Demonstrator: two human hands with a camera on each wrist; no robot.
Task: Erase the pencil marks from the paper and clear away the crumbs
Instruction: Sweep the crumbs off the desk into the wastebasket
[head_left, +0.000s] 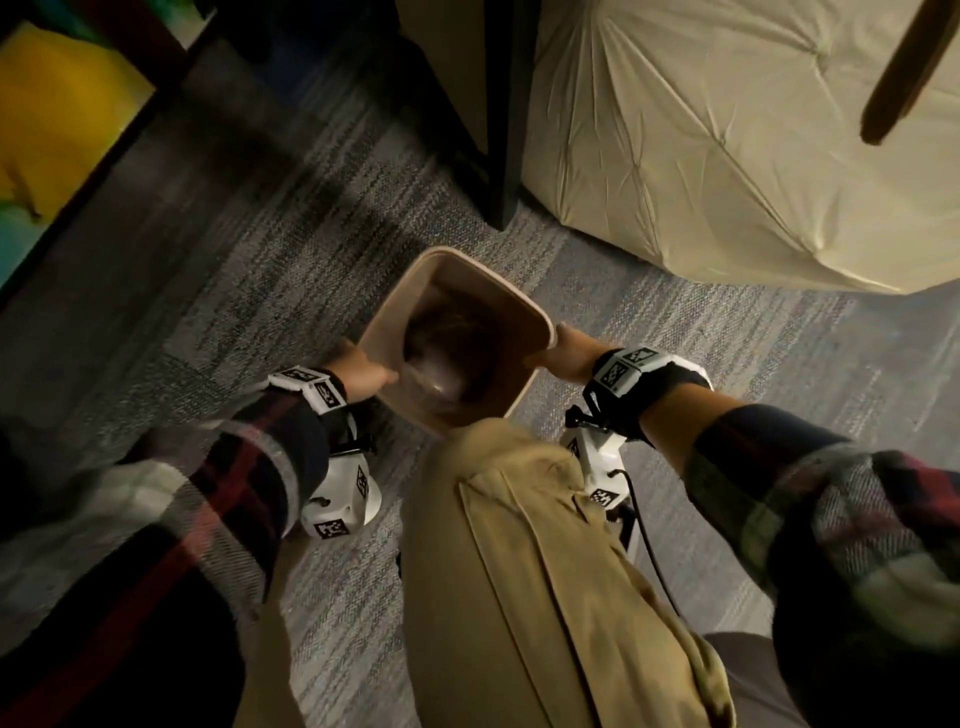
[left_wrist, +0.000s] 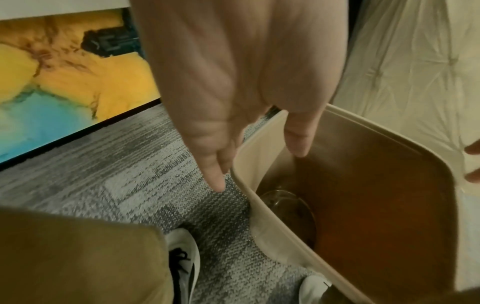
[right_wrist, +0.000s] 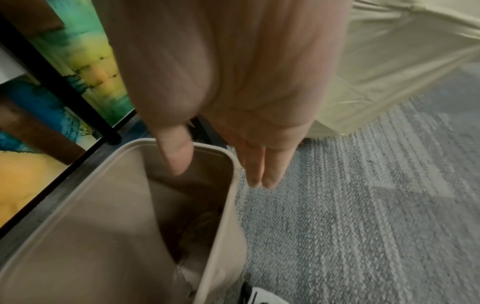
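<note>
A beige waste bin (head_left: 519, 300) stands on the carpet in front of my knee. My left hand (head_left: 382, 374) pinches its left rim, thumb (left_wrist: 298, 144) inside and fingers (left_wrist: 215, 174) outside the wall (left_wrist: 259, 148). My right hand (head_left: 558, 351) holds the right rim the same way, with the thumb (right_wrist: 179, 160) inside the bin (right_wrist: 91, 236) and the fingers (right_wrist: 259, 174) outside. Down in the bin lies clear plastic rubbish (left_wrist: 283, 202). No paper, eraser or crumbs are in view.
A cream quilted cover (head_left: 727, 130) hangs at the right, beside a dark furniture leg (head_left: 501, 130). A colourful framed picture (head_left: 62, 114) leans at the left. Grey carpet (head_left: 234, 270) surrounds the bin. My khaki trouser leg (head_left: 519, 545) and white shoes (left_wrist: 182, 257) are close below it.
</note>
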